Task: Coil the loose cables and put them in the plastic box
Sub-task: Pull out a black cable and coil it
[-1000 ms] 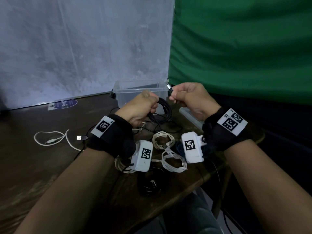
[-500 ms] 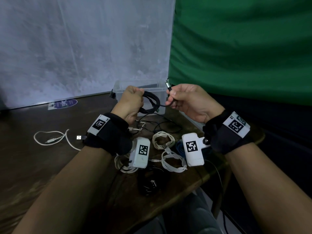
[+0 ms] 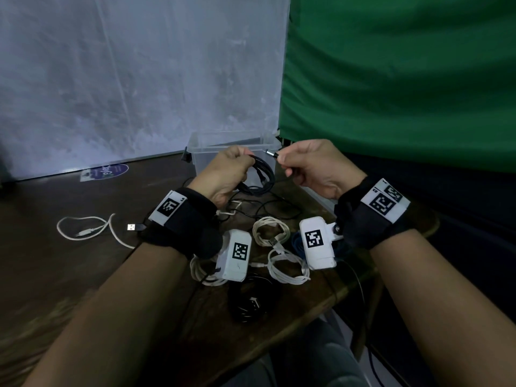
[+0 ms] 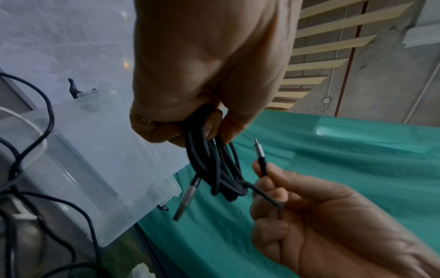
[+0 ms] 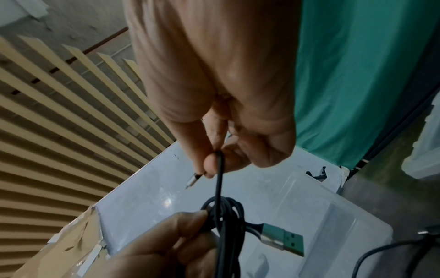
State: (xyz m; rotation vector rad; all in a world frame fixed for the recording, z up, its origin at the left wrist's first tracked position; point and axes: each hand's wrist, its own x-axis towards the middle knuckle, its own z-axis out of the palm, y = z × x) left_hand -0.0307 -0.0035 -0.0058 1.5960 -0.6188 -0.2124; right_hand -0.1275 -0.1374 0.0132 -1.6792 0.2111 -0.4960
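My left hand (image 3: 229,171) grips a bundle of black cable loops (image 3: 261,177) above the table, just in front of the clear plastic box (image 3: 205,160). The black cable (image 4: 214,169) hangs below my left fingers, its USB plug (image 4: 186,199) dangling. My right hand (image 3: 312,166) pinches the cable's free end just behind its small silver plug (image 3: 270,154), which points toward the left hand. The free end (image 5: 218,180) runs taut from my right fingertips down into the coil (image 5: 226,216). The box (image 5: 309,216) looks empty where it shows.
On the dark wooden table (image 3: 55,275) lie a loose white cable (image 3: 83,229), coiled white cables (image 3: 279,247), thin black cables (image 3: 268,208) and a black bundle (image 3: 248,305) near the front edge. A green cloth (image 3: 391,79) hangs at the right, a pale sheet behind.
Both hands have shifted slightly with the black cable. The coil now hangs lower from my left hand, and my right hand's plug end points left toward it.
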